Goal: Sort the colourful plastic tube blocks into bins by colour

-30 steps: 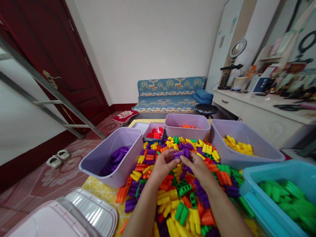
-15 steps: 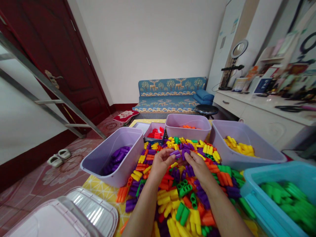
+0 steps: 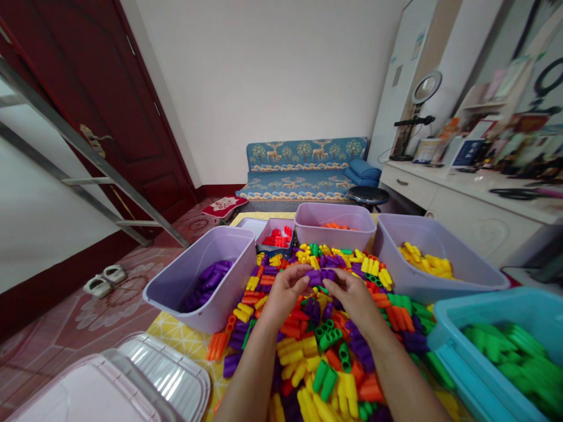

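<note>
Above a wide heap of yellow, orange, green and purple plastic pieces, my left hand (image 3: 288, 288) grips the left end of purple pieces (image 3: 320, 276). On their right end, my right hand (image 3: 348, 289) has its thumb and fingers closed. The purple pieces touch each other end to end between the two hands. Loose yellow pieces (image 3: 299, 351) lie below, between my forearms. A lilac bin (image 3: 237, 281) with purple pieces stands to the left. Yellow pieces lie in the lilac bin (image 3: 466, 252) on the right.
A turquoise bin (image 3: 457, 357) with green pieces stands at the near right. At the back are a lilac bin (image 3: 334, 234) with orange pieces and a small box (image 3: 281, 252) with red ones. Clear lids (image 3: 171, 375) lie at the near left.
The purple pieces, apart before, now meet between my hands. My right hand has moved slightly left, closer to my left hand.
</note>
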Tool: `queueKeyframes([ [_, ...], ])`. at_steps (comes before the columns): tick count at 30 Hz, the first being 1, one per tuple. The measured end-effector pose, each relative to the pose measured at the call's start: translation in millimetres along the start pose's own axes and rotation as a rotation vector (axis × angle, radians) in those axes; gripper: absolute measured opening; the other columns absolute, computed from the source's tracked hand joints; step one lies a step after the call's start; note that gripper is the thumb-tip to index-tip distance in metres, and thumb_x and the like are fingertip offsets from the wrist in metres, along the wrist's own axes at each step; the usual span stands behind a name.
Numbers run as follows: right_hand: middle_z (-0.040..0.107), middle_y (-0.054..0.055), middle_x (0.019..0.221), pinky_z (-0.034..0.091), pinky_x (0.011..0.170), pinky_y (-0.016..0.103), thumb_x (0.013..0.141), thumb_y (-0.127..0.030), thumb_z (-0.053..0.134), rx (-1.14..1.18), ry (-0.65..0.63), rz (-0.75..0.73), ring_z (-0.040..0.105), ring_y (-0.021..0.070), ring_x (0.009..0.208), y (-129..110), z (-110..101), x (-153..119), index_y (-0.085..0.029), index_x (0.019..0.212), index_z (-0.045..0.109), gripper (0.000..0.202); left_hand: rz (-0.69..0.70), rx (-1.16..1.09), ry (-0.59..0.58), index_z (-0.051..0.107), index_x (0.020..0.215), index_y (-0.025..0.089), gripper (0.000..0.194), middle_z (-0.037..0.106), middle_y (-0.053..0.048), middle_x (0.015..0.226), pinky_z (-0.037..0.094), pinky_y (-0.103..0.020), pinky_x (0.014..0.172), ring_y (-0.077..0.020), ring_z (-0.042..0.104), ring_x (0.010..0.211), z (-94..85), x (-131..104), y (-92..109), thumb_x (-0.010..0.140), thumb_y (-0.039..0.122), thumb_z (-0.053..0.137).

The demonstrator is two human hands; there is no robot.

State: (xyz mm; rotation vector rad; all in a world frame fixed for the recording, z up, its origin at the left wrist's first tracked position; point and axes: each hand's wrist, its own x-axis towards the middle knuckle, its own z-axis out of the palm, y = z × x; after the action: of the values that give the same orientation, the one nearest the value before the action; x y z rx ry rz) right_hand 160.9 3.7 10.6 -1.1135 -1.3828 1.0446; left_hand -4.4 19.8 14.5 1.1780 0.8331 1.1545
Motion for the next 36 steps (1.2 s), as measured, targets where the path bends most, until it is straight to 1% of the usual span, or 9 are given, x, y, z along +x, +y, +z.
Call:
queueKeyframes([
  [4, 0.070, 0.003, 0.084, 0.048, 0.069, 0.030, 0.075, -0.032, 0.065, 0.013, -0.067, 0.047, 0.065, 0.0205, 0.080, -6, 4, -2, -0.018, 0.098, 0.064, 0.028, -0.026, 0.066, -0.122, 0.066, 0.102, 0.016, 0.037, 0.068, -0.006, 0.089, 0.049, -0.024, 0.063, -0.0149, 0.062, 0.072, -2.3, -8, 13, 0.068, 0.028, 0.071],
  [7, 0.071, 0.004, 0.087, 0.049, 0.068, 0.029, 0.075, -0.034, 0.065, 0.043, -0.058, 0.061, 0.066, 0.0204, 0.081, -10, 7, -4, -0.018, 0.102, 0.061, 0.032, -0.064, 0.028, -0.208, 0.063, 0.112, 0.020, 0.048, 0.063, -0.008, 0.112, 0.049, -0.023, 0.063, -0.0173, 0.062, 0.084, -1.0, -15, 23, 0.065, 0.019, 0.070],
  [12, 0.070, 0.005, 0.081, 0.048, 0.062, 0.028, 0.077, -0.040, 0.062, -0.053, 0.021, 0.053, 0.066, 0.0199, 0.074, -10, 8, -5, -0.017, 0.104, 0.058, 0.036, -0.125, 0.015, -0.233, 0.055, 0.123, 0.021, 0.061, 0.059, -0.010, 0.112, 0.047, -0.020, 0.055, -0.0137, 0.060, 0.075, 4.9, -18, 26, 0.066, 0.025, 0.074],
  [18, 0.055, -0.004, 0.055, 0.035, 0.047, 0.024, 0.079, -0.037, 0.058, -0.421, 0.078, -0.002, 0.052, 0.0131, 0.049, 4, 1, -4, -0.019, 0.093, 0.061, 0.023, -0.057, 0.049, 0.098, 0.068, 0.098, 0.010, 0.040, 0.063, -0.003, 0.074, 0.038, -0.014, 0.044, -0.0039, 0.048, 0.050, 6.3, -11, 28, 0.063, 0.026, 0.078],
  [21, 0.041, -0.007, 0.047, 0.027, 0.043, 0.023, 0.077, -0.037, 0.059, -0.534, 0.084, -0.007, 0.042, 0.0114, 0.043, 11, -2, -2, -0.019, 0.090, 0.063, 0.023, 0.077, -0.358, 0.309, 0.063, 0.102, 0.011, 0.031, 0.064, -0.003, 0.076, 0.044, -0.012, 0.047, -0.0045, 0.054, 0.053, -0.6, -10, 45, 0.075, 0.024, 0.069],
  [24, 0.044, -0.006, 0.049, 0.031, 0.044, 0.022, 0.077, -0.038, 0.058, -0.469, 0.071, 0.006, 0.047, 0.0122, 0.047, 12, 0, -3, -0.018, 0.096, 0.063, 0.028, 0.186, -0.812, 0.540, 0.053, 0.113, 0.007, 0.030, 0.066, -0.013, 0.094, 0.056, -0.018, 0.063, -0.0126, 0.066, 0.077, -14.4, -15, 68, 0.090, 0.025, 0.048],
  [26, 0.050, -0.005, 0.053, 0.035, 0.046, 0.022, 0.077, -0.038, 0.058, -0.403, 0.045, 0.029, 0.052, 0.0130, 0.050, 11, 3, -3, -0.018, 0.098, 0.063, 0.029, 0.257, -0.966, 0.621, 0.043, 0.122, 0.003, 0.038, 0.063, -0.019, 0.104, 0.059, -0.023, 0.070, -0.0186, 0.066, 0.094, -25.6, -21, 81, 0.094, 0.028, 0.036],
  [32, 0.056, -0.004, 0.056, 0.040, 0.048, 0.024, 0.077, -0.037, 0.058, -0.296, 0.008, 0.072, 0.055, 0.0134, 0.048, 7, 9, -5, -0.017, 0.102, 0.061, 0.032, 0.362, -1.071, 0.527, 0.026, 0.134, 0.000, 0.056, 0.053, -0.027, 0.123, 0.058, -0.026, 0.081, -0.0225, 0.056, 0.118, -44.0, -39, 99, 0.096, 0.040, 0.021],
  [36, 0.057, -0.003, 0.058, 0.040, 0.049, 0.024, 0.077, -0.037, 0.057, -0.287, 0.002, 0.065, 0.057, 0.0143, 0.052, 10, 8, -4, -0.017, 0.103, 0.061, 0.033, 0.281, -1.078, 0.501, 0.034, 0.131, 0.007, 0.043, 0.059, -0.020, 0.119, 0.056, -0.031, 0.084, -0.0222, 0.058, 0.115, -37.5, -32, 90, 0.094, 0.029, 0.030],
])
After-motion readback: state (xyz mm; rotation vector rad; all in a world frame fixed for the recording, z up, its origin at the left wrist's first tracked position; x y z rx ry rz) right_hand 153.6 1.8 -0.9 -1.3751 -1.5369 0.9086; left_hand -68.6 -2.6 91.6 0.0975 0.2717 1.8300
